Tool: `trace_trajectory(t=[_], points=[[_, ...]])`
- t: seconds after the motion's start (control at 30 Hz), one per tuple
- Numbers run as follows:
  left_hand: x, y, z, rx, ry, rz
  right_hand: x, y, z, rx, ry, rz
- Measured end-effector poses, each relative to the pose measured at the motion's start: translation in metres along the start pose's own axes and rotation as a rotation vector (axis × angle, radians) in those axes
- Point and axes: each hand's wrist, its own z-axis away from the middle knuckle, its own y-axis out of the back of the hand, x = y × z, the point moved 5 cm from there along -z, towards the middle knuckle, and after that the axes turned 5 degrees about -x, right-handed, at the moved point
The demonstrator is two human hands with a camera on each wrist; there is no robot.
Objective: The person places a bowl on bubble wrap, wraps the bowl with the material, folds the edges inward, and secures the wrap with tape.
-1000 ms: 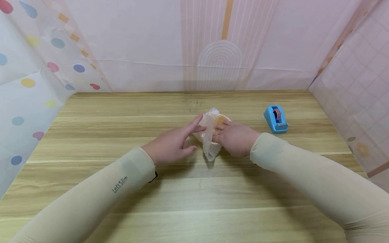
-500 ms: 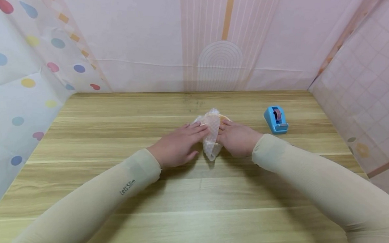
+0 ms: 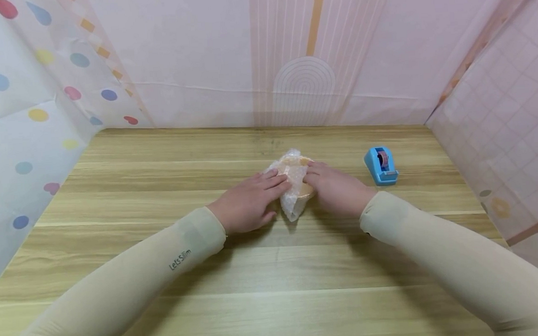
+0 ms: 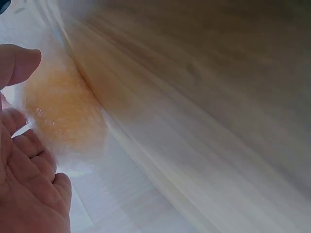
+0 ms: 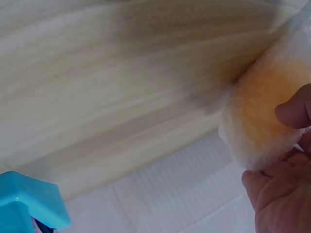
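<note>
A round orange object (image 5: 265, 104) lies inside bubble wrap (image 3: 293, 202) on the wooden table. Its kind is hidden by the wrap, which tapers to a loose corner toward the near side. My left hand (image 3: 247, 200) rests its nearly straight fingers on the wrap's left part, with the thumb apart from it in the left wrist view. At the right edge, my right hand (image 3: 339, 189) grips the bubble wrap, fingers bent over the top. In the right wrist view its thumb (image 5: 294, 109) lies across the wrapped orange side.
A blue tape dispenser (image 3: 381, 166) with a roll of tape stands to the right of the right hand. Patterned sheets form a back wall (image 3: 192, 56) and side walls around the wooden table (image 3: 273, 273).
My left hand has moved right and lowered its fingers onto the wrap. My right hand has drawn back to the right edge, and wrap now covers more of the orange surface.
</note>
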Motion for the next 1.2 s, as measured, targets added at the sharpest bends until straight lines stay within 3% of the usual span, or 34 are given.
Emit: trace_trajectory(t=[0.1,0.27,0.63,1.2], points=[[0.001,0.001,-0.001,-0.007,0.006,-0.008,0.004,0.0,0.001,0.031,-0.065,-0.11],[0.002,0.002,-0.001,-0.012,0.014,-0.023,0.005,0.001,0.004,0.067,-0.079,-0.188],[0.005,0.0,-0.007,-0.034,0.031,-0.047,0.0,-0.004,0.008,-0.037,0.022,-0.027],[0.011,0.001,-0.019,-0.049,0.045,-0.122,-0.003,-0.008,0.01,-0.04,0.069,0.095]])
